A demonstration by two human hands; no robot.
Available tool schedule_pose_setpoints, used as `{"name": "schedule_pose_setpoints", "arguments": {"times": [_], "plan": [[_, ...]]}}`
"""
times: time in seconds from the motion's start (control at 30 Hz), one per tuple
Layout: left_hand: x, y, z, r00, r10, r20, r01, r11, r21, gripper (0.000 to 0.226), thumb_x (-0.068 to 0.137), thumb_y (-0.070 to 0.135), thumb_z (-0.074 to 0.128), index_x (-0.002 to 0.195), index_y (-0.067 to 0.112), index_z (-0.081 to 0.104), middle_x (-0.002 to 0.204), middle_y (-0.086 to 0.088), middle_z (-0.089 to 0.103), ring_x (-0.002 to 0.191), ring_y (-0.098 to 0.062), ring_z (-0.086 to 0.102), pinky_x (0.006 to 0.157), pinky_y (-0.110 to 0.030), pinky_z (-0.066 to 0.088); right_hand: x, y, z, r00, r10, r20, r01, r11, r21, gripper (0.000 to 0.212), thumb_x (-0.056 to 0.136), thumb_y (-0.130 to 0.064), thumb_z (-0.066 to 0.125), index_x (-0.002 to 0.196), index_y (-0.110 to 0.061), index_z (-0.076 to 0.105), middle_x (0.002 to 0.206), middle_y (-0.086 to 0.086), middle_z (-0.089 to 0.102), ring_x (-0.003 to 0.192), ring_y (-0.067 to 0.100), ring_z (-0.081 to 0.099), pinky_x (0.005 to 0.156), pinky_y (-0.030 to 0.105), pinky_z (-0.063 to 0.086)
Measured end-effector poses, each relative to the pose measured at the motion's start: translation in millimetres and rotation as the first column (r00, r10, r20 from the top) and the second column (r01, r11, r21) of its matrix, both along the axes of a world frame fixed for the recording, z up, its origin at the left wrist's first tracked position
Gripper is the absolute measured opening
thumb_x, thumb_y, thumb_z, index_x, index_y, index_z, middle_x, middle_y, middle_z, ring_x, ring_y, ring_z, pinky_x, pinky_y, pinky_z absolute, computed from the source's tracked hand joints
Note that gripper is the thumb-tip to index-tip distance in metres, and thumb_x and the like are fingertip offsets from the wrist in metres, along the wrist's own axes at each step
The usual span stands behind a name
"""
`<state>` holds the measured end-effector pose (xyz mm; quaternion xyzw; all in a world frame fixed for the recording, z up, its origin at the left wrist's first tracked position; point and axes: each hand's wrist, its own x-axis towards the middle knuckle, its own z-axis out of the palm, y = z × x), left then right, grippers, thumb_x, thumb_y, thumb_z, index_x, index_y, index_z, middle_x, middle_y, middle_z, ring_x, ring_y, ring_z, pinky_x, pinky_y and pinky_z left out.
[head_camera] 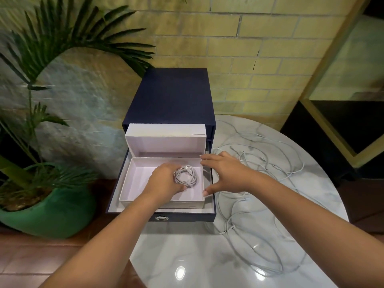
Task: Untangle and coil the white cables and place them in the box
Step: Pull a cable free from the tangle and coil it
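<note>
1. White box: lidless, sits in the pulled-out drawer of a navy drawer unit. All places below are taken from this box.
2. Lid: propped up just behind the box's far wall, hollow side facing the viewer.
3. Coiled white cable: inside the box, right of its centre. It is a tight round bundle with a plug end showing on top. Cannot tell whether it rests on the box floor.
4. Left hand: inside the box, fingers and thumb curled round the coil's left side, gripping it.
5. Right hand: over the box's right wall, fingers straight and spread wide, holding nothing. Thumb tip sits at the near-right corner, fingertips by the far-right corner.
6. Loose white cables: right of the box, sprawled in overlapping loops on the marble table. Some strands lie just beside the drawer.
7. Ring pull: on the drawer front, just nearer than the box.
8. Green pot with a palm: well left of the box.
</note>
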<state>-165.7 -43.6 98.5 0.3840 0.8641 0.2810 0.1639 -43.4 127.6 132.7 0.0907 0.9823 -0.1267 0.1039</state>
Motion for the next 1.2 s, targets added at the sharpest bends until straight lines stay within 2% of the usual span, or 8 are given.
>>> {"name": "schedule_pose_setpoints", "arguments": {"times": [0.17,0.23,0.33,0.4,0.7,0.93,1.1,1.2], "plan": [[3,5,3,0.998,0.022,0.064,-0.025,0.998,0.049,0.046,0.065,0.016,0.086,0.108,0.023,0.071,0.097,0.007,0.066,0.085,-0.013,0.061,0.074,-0.023,0.047,-3,1,-2,1.0,0.002,-0.01,-0.002,1.0,-0.005,0.101,0.066,-0.068,0.07,0.148,-0.024,0.031,0.157,-0.01,0.023,0.134,0.021,0.027,0.11,0.04,0.031],[4,8,0,0.996,0.038,0.077,-0.042,0.998,0.056,0.052,0.063,0.019,0.088,0.112,0.024,0.069,0.103,0.006,0.066,0.087,-0.013,0.061,0.076,-0.022,0.046,-2,1,-3,1.0,0.001,-0.016,-0.001,1.0,-0.016,0.101,0.066,-0.068,0.07,0.148,-0.024,0.031,0.157,-0.01,0.023,0.135,0.02,0.027,0.11,0.041,0.031],[6,11,-2,0.995,0.053,0.087,-0.058,0.997,0.057,0.061,0.058,0.021,0.091,0.115,0.025,0.067,0.111,0.003,0.06,0.096,-0.017,0.06,0.089,-0.03,0.049,-1,0,-4,1.0,0.001,-0.026,-0.002,1.0,-0.026,0.1,0.067,-0.067,0.071,0.148,-0.023,0.032,0.157,-0.009,0.023,0.136,0.021,0.026,0.111,0.041,0.03],[6,12,-3,0.995,0.052,0.082,-0.057,0.997,0.06,0.064,0.057,0.021,0.091,0.116,0.024,0.066,0.113,0.002,0.058,0.098,-0.019,0.059,0.092,-0.034,0.049,-1,0,-4,1.0,-0.001,-0.024,0.0,1.0,-0.03,0.1,0.067,-0.066,0.071,0.148,-0.024,0.031,0.157,-0.008,0.023,0.137,0.021,0.026,0.112,0.042,0.03],[5,13,-8,0.996,0.066,0.06,-0.067,0.997,0.029,0.063,0.059,0.024,0.091,0.116,0.02,0.063,0.118,0.001,0.057,0.097,-0.017,0.061,0.087,-0.031,0.051,-2,1,-6,1.0,-0.007,-0.02,0.006,0.999,-0.041,0.101,0.067,-0.066,0.072,0.149,-0.024,0.03,0.158,-0.008,0.023,0.139,0.022,0.025,0.113,0.043,0.028],[6,11,-4,0.996,0.083,-0.026,-0.085,0.994,-0.064,0.057,0.066,0.038,0.086,0.116,0.023,0.063,0.118,0.004,0.06,0.102,-0.017,0.06,0.081,-0.028,0.047,-1,-1,-4,1.0,-0.014,-0.005,0.014,0.999,-0.044,0.1,0.068,-0.064,0.072,0.149,-0.023,0.03,0.158,-0.007,0.021,0.14,0.022,0.023,0.114,0.042,0.028],[10,9,1,0.996,0.08,-0.035,-0.083,0.993,-0.08,0.057,0.066,0.043,0.084,0.117,0.026,0.064,0.12,0.004,0.062,0.105,-0.019,0.06,0.084,-0.03,0.048,-1,-2,-8,1.0,-0.023,0.003,0.024,0.995,-0.096,0.099,0.071,-0.059,0.074,0.15,-0.021,0.028,0.159,-0.004,0.017,0.143,0.023,0.018,0.117,0.042,0.022],[12,9,2,0.991,0.09,-0.1,-0.101,0.988,-0.113,0.059,0.067,0.05,0.081,0.12,0.03,0.063,0.123,0.007,0.063,0.108,-0.02,0.058,0.086,-0.031,0.048,-1,-2,-11,1.0,-0.025,-0.006,0.024,0.993,-0.119,0.099,0.072,-0.058,0.073,0.151,-0.021,0.025,0.16,-0.004,0.015,0.146,0.022,0.015,0.118,0.042,0.018]]}}
